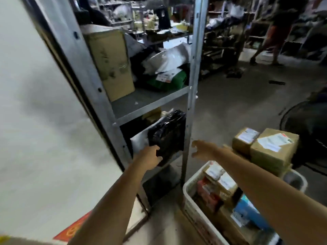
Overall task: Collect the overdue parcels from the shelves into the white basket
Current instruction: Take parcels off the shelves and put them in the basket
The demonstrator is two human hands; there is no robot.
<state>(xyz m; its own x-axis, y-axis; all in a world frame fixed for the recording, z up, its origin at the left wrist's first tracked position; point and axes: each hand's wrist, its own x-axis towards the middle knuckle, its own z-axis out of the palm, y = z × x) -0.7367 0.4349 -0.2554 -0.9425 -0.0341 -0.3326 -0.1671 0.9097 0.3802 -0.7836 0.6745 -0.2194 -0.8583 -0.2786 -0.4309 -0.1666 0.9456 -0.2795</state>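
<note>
1. Red printed sheet [74, 228] lies on the floor at the far left, by the wall.
2. Metal shelf rack [192, 85]: a tall cardboard box [109, 62] stands upright on the middle shelf, with white and green bags [168, 71] piled to its right.
3. Lower shelf: a white mailer [139, 142] leans behind the black parcel [168, 133], which stands tilted on its edge.
4. My left hand [150, 157] grips the black parcel's lower left corner, fingers curled round it.
5. My right hand [203, 149] hovers just right of the rack post, fingers spread and loosely bent, holding nothing.
6. White basket [187, 191] sits on the floor at lower right, under my right arm, with boxed parcels in it.
7. Two labelled cardboard boxes [274, 147] are stacked beyond the basket.
8. Dark fan [304, 124] at the right edge.
</note>
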